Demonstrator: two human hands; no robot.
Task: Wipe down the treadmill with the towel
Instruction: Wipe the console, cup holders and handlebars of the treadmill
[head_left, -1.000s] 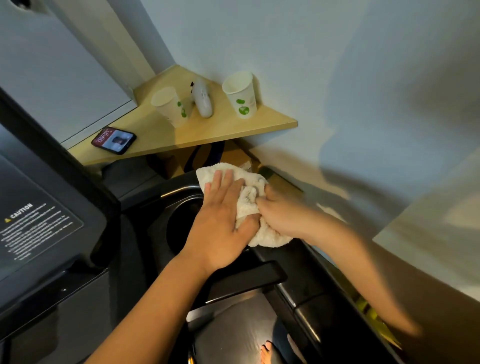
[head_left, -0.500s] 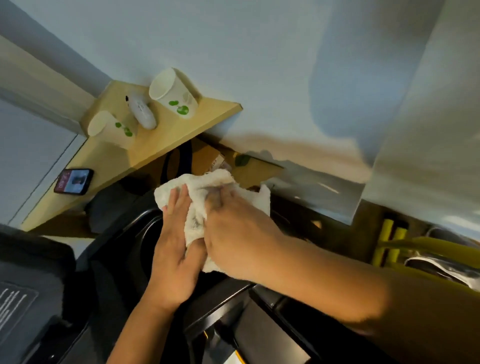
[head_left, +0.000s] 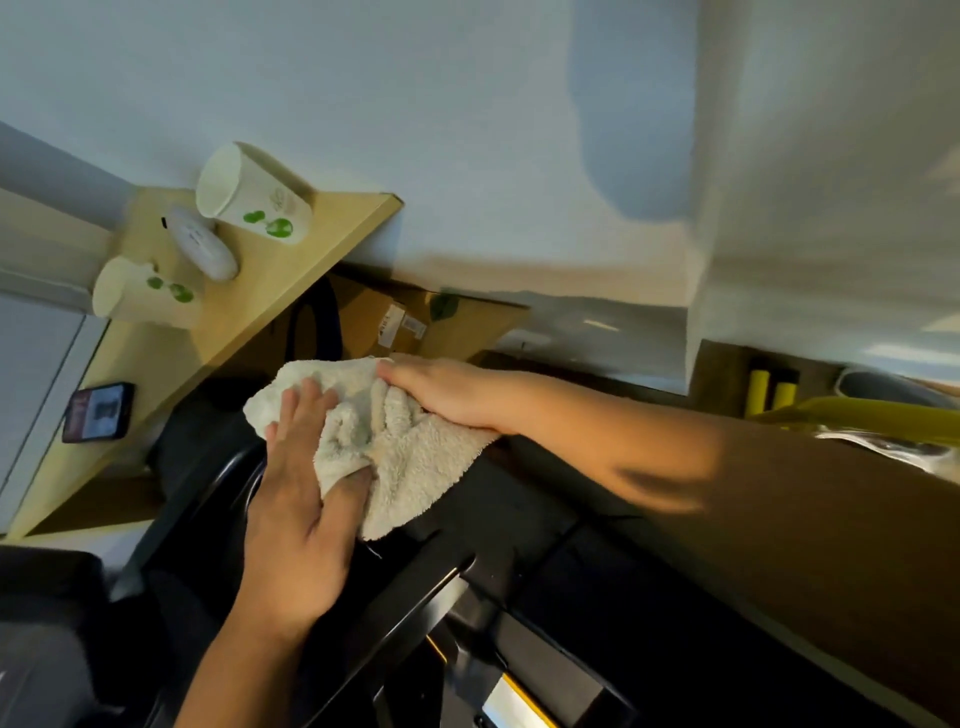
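Note:
A cream terry towel (head_left: 410, 467) lies bunched on the black treadmill console (head_left: 519, 525), just right of a round cup recess (head_left: 241, 480). My left hand (head_left: 301, 499) lies on the towel's left side with its fingers straight, and a fold is pinched between thumb and index finger. My right hand (head_left: 447, 397) reaches in from the right and presses flat on the towel's far edge. The console under the towel is hidden.
A wooden corner shelf (head_left: 260, 291) to the left carries two paper cups (head_left: 249, 197) (head_left: 140, 296), a white device (head_left: 200, 249) and a phone (head_left: 98, 411). A cardboard box (head_left: 374, 312) sits under it. The wall stands close behind. Yellow gear (head_left: 769, 392) is at right.
The view has swung right and tilted. My right hand has flattened and slid to the towel's far edge, so more of the towel shows. My left hand stays on its left side.

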